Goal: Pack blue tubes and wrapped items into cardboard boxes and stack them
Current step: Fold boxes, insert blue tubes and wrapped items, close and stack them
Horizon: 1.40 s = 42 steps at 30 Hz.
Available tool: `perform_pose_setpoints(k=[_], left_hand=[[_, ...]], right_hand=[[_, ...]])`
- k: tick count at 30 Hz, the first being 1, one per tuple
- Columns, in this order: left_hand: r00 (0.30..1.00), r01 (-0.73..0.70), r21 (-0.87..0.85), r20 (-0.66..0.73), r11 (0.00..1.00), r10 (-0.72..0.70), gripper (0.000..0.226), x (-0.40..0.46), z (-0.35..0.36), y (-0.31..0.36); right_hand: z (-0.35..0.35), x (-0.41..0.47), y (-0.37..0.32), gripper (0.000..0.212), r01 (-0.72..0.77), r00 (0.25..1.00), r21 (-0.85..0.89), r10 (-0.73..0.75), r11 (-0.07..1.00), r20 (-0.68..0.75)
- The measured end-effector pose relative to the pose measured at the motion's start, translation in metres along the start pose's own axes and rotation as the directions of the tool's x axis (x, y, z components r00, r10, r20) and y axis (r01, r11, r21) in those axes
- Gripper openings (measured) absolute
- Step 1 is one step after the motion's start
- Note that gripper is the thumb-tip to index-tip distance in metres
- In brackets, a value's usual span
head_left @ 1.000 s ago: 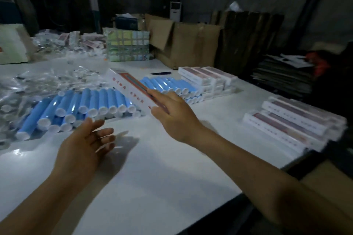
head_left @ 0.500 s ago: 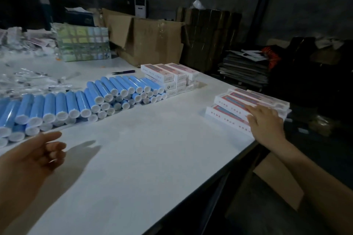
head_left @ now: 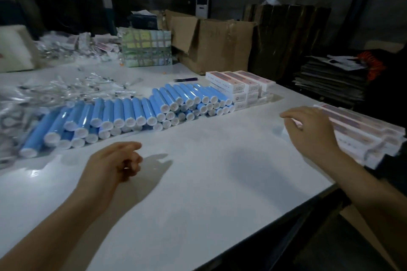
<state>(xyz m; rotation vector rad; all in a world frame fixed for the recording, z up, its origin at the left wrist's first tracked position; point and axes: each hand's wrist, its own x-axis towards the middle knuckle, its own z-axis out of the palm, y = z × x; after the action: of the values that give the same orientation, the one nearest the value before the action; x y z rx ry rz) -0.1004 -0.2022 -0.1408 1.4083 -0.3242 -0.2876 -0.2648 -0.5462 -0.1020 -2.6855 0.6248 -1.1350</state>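
The right hand [head_left: 308, 132] has let go of its box and lifted off the stack [head_left: 361, 130] — fingers loose, empty — while the left hand [head_left: 114, 163] hovers loosely curled, empty: one box stacked, tubes [head_left: 141, 112] next.

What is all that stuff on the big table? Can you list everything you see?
blue tubes: dozens, blue with white caps, lying stacked in a long row mid-table
white table: one, white, under everything
far boxes: a small stack, white with reddish tops, right of the tubes
near boxes: a stack, white and reddish, at the table's right edge
clear wrapped items: a heap, shiny, far left
pen: one, dark, behind the tubes
cardboard carton: one, brown, open, at the back
left hand: loosely curled, empty, above the table
right hand: fingers spread, by the near boxes
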Motion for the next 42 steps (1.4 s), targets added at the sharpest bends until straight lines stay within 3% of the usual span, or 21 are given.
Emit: perform_pose_setpoints(k=[2,5,10,15,18,23,28,32,34,36,38,40,42], left_hand=[[0.998,-0.063,0.179,0.042,0.982,0.057,0.014,-0.006,0.005,0.001],[0.979,-0.165,0.475,0.184,0.864,0.085,0.014,-0.012,0.008,-0.002],[0.940,-0.283,0.628,0.332,0.725,0.080,0.011,-0.014,0.009,-0.003],[0.935,-0.291,0.639,0.348,0.712,0.070,0.013,-0.014,0.008,-0.003],[0.931,-0.307,0.642,0.357,0.702,0.081,0.012,-0.015,0.009,-0.002],[0.935,-0.295,0.664,0.350,0.688,0.063,0.015,-0.017,0.009,0.000],[0.929,-0.325,0.725,0.366,0.608,0.060,0.019,-0.019,0.011,0.002],[0.928,-0.301,0.715,0.373,0.631,0.020,0.020,-0.021,0.006,0.010],[0.936,-0.248,0.717,0.350,0.651,-0.028,0.021,-0.019,-0.006,0.026],[0.958,-0.178,0.741,0.281,0.648,-0.058,0.023,-0.017,-0.028,0.047],[0.982,-0.123,0.794,0.184,0.596,-0.043,0.020,-0.016,-0.063,0.067],[0.999,-0.044,0.893,0.047,0.448,0.003,0.014,-0.020,-0.110,0.081],[0.990,0.109,0.969,-0.125,0.222,0.061,0.016,-0.031,-0.164,0.089]], right_hand=[[0.021,0.010,-0.042,0.016,0.076,0.996,0.128,-0.080,0.989,0.028],[0.055,0.016,-0.104,0.018,0.166,0.975,0.260,-0.199,0.951,0.104],[0.108,0.007,-0.184,0.020,0.306,0.859,0.442,-0.445,0.843,0.253],[0.140,-0.011,-0.209,0.019,0.214,0.795,0.538,-0.466,0.815,0.389],[0.151,-0.014,-0.204,0.019,0.342,0.706,0.469,-0.552,0.814,0.443],[0.153,-0.014,-0.203,0.018,0.384,0.702,0.449,-0.571,0.807,0.426],[0.156,-0.013,-0.201,0.020,0.386,0.693,0.447,-0.574,0.807,0.437],[0.149,-0.015,-0.205,0.018,0.386,0.685,0.480,-0.593,0.788,0.423],[0.144,-0.016,-0.208,0.015,0.380,0.677,0.513,-0.609,0.770,0.413],[0.147,-0.017,-0.207,0.029,0.351,0.698,0.524,-0.590,0.776,0.406],[0.154,-0.019,-0.201,0.029,0.341,0.727,0.491,-0.557,0.801,0.403],[0.159,-0.019,-0.198,0.020,0.323,0.754,0.463,-0.520,0.825,0.401],[0.162,-0.020,-0.198,0.020,0.331,0.756,0.455,-0.520,0.827,0.397]])
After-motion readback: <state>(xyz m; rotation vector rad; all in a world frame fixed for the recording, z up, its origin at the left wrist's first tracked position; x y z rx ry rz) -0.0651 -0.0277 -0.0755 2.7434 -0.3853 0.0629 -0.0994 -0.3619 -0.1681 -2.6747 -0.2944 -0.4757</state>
